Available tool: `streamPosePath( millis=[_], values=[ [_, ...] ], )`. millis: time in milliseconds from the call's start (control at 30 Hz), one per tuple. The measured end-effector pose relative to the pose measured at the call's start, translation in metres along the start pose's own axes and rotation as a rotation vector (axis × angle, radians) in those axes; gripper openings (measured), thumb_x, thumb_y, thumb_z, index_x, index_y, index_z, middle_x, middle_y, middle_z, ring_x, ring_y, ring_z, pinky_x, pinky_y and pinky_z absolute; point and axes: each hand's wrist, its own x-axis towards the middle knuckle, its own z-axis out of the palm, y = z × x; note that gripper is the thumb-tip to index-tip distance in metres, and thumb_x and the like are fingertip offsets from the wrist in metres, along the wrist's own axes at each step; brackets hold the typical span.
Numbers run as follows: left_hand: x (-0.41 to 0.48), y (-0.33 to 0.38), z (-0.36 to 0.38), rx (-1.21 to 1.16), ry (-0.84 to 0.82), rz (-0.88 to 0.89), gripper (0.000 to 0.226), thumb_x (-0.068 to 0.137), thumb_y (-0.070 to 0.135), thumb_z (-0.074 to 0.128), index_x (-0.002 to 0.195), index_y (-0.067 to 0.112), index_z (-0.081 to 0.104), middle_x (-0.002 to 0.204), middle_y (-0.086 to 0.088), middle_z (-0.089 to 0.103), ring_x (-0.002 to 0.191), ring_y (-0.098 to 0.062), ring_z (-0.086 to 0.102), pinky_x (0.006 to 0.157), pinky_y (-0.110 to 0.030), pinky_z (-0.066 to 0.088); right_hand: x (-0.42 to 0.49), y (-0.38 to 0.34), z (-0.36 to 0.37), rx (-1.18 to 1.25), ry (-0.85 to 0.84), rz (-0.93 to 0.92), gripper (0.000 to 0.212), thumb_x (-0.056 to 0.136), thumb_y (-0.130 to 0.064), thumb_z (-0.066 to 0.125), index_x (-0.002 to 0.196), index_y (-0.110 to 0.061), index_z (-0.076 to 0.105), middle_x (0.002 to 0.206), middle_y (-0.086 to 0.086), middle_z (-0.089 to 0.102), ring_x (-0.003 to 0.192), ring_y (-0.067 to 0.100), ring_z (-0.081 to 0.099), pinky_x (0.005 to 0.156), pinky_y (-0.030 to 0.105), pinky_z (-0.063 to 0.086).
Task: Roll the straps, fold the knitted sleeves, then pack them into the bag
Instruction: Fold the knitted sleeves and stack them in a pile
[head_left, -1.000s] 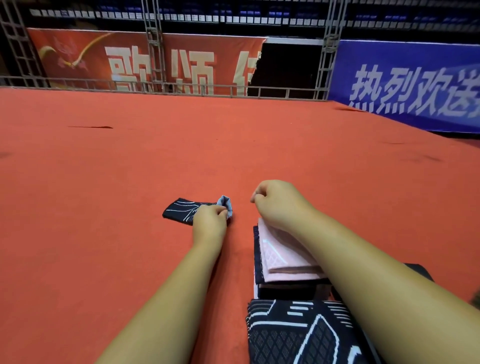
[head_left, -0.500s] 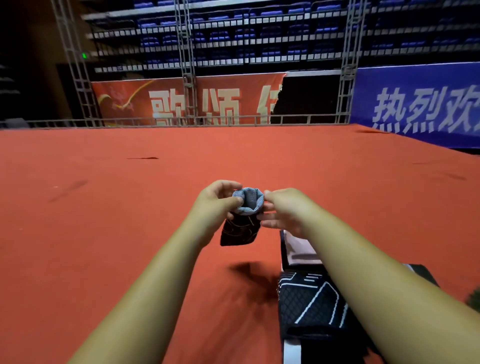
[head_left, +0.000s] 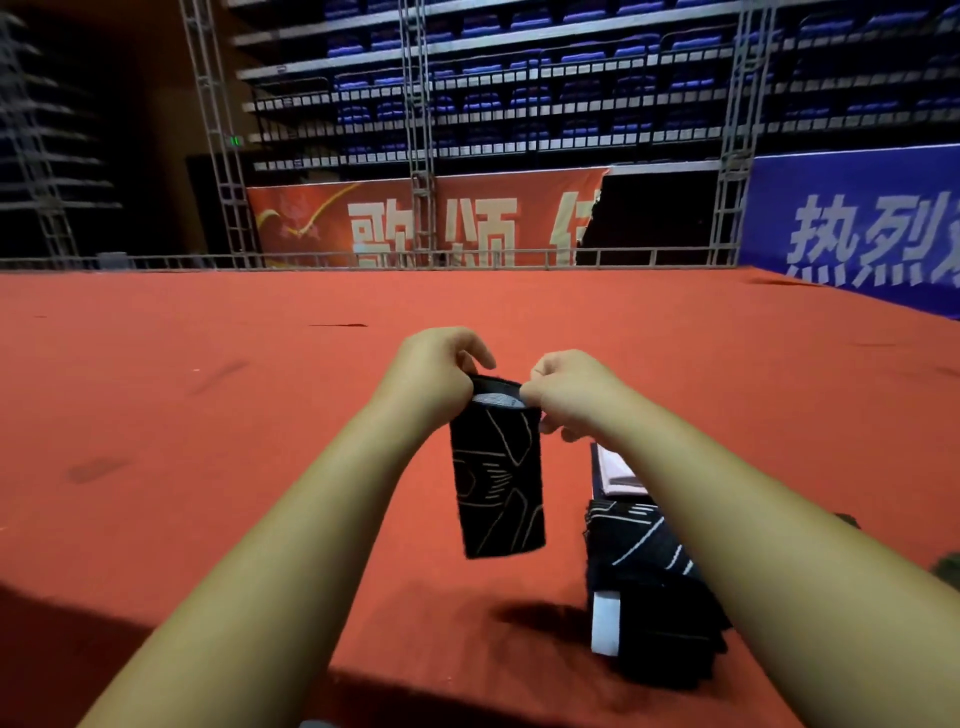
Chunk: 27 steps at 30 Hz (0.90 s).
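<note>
Landmark for all positions: the flat red carpeted platform.

Item 1. A black knitted sleeve with thin pale line pattern hangs upright above the platform's near middle, clear of the carpet. Its shadow lies on the carpet below it. The top opening faces up and shows a grey striped inner lining.

Item 2. The left hand grips the left side of the sleeve's top rim, fingers curled over the edge. Grip is narrow and closed on the fabric.

Item 3. The right hand pinches the right side of the same rim, fingers curled tight on the fabric. Both forearms reach out over the platform's near edge.

Item 4. On the platform's near right, partly hidden under the right forearm, a row of folded pieces rests on the carpet:
- a pale pink folded fabric piece, farthest from the near edge;
- a black folded knitted piece with white lines, just nearer than the pink one;
- a black bundle with a white rectangular patch, nearest the edge. What kind of item it is cannot be determined.

Item 5. Beyond the platform's far edge: a low metal railing, a red banner with pale characters, a blue banner with pale characters at the far right, grey lattice trusses, and tiers of blue seats above.
</note>
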Motion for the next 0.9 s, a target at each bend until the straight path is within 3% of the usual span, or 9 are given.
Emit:
streamPosePath(
  millis=[100, 167, 267, 400, 500, 600, 733, 833, 900],
  values=[
    [-0.006, 0.002, -0.005, 0.254, -0.010, 0.010, 0.051, 0.076, -0.004, 0.049, 0.095, 0.034, 0.077, 0.088, 0.006, 0.068, 0.083, -0.023, 0.067, 0.067, -0.030, 0.056, -0.009, -0.011, 0.008, -0.315, 0.128, -0.119, 0.010, 0.088, -0.013, 0.054, 0.084, -0.021, 0.058, 0.083, 0.002, 0.065, 0.084, 0.033, 0.065, 0.064, 0.034, 0.049],
    [-0.010, 0.001, -0.011, 0.217, 0.010, -0.011, 0.047, 0.077, -0.002, 0.050, 0.095, 0.028, 0.081, 0.084, 0.002, 0.071, 0.078, -0.024, 0.067, 0.066, -0.031, 0.056, -0.015, -0.017, 0.010, -0.375, 0.150, -0.132, 0.015, 0.090, -0.017, 0.053, 0.094, -0.022, 0.067, 0.091, 0.002, 0.069, 0.090, 0.031, 0.065, 0.077, 0.038, 0.057],
    [-0.015, -0.005, -0.022, -0.175, 0.007, -0.117, 0.035, 0.088, 0.000, 0.051, 0.094, 0.017, 0.081, 0.070, -0.001, 0.068, 0.060, -0.019, 0.062, 0.054, -0.027, 0.053, -0.020, -0.020, 0.008, -0.103, 0.073, -0.026, 0.022, 0.091, -0.012, 0.047, 0.086, -0.011, 0.068, 0.071, 0.007, 0.066, 0.067, 0.029, 0.063, 0.064, 0.035, 0.054],
    [-0.026, -0.034, -0.032, -0.526, -0.148, -0.075, 0.023, 0.091, 0.022, 0.070, 0.111, 0.019, 0.081, 0.085, 0.000, 0.071, 0.079, -0.016, 0.062, 0.074, -0.034, 0.056, -0.026, -0.019, 0.005, 0.330, 0.040, 0.118, 0.012, 0.096, -0.010, 0.048, 0.092, -0.011, 0.060, 0.064, 0.004, 0.059, 0.053, 0.021, 0.060, 0.052, 0.025, 0.049],
    [-0.041, -0.046, -0.020, -0.515, -0.270, 0.016, 0.042, 0.086, 0.022, 0.084, 0.128, 0.022, 0.074, 0.115, 0.006, 0.078, 0.096, -0.010, 0.069, 0.083, -0.030, 0.052, -0.028, -0.016, 0.002, 0.433, 0.036, 0.145, 0.008, 0.094, -0.008, 0.050, 0.095, -0.011, 0.057, 0.060, 0.002, 0.055, 0.050, 0.019, 0.057, 0.050, 0.024, 0.048],
    [-0.050, -0.044, 0.005, -0.580, -0.267, 0.045, 0.035, 0.097, 0.007, 0.075, 0.132, 0.015, 0.072, 0.117, 0.004, 0.079, 0.097, -0.008, 0.071, 0.086, -0.028, 0.055, -0.032, -0.013, -0.002, 0.447, 0.040, 0.146, 0.006, 0.091, -0.009, 0.052, 0.087, -0.013, 0.053, 0.055, 0.001, 0.045, 0.044, 0.018, 0.046, 0.049, 0.023, 0.043],
    [-0.050, -0.040, 0.023, -0.793, -0.183, -0.073, 0.024, 0.106, 0.021, 0.066, 0.128, 0.016, 0.075, 0.124, -0.012, 0.078, 0.104, -0.024, 0.074, 0.089, -0.043, 0.060, -0.034, -0.002, -0.011, 0.390, 0.108, 0.080, 0.015, 0.087, -0.021, 0.056, 0.076, -0.022, 0.046, 0.064, 0.002, 0.030, 0.052, 0.020, 0.024, 0.051, 0.026, 0.027],
    [-0.052, -0.031, 0.025, -0.894, -0.154, -0.136, 0.025, 0.108, 0.028, 0.063, 0.126, 0.016, 0.075, 0.121, -0.017, 0.078, 0.099, -0.027, 0.075, 0.080, -0.036, 0.056, -0.045, 0.008, -0.016, 0.326, 0.119, 0.010, 0.038, 0.091, -0.057, 0.067, 0.089, -0.020, 0.069, 0.079, 0.003, 0.050, 0.064, 0.022, 0.041, 0.061, 0.035, 0.038],
    [-0.054, -0.026, 0.025, -0.936, -0.111, -0.149, 0.027, 0.109, 0.028, 0.061, 0.125, 0.011, 0.075, 0.119, -0.017, 0.079, 0.102, -0.030, 0.076, 0.086, -0.039, 0.057, -0.053, 0.014, -0.012, 0.403, 0.008, -0.042, 0.049, 0.096, -0.063, 0.066, 0.102, -0.016, 0.079, 0.092, 0.002, 0.073, 0.077, 0.024, 0.061, 0.070, 0.038, 0.049]
  ],
)
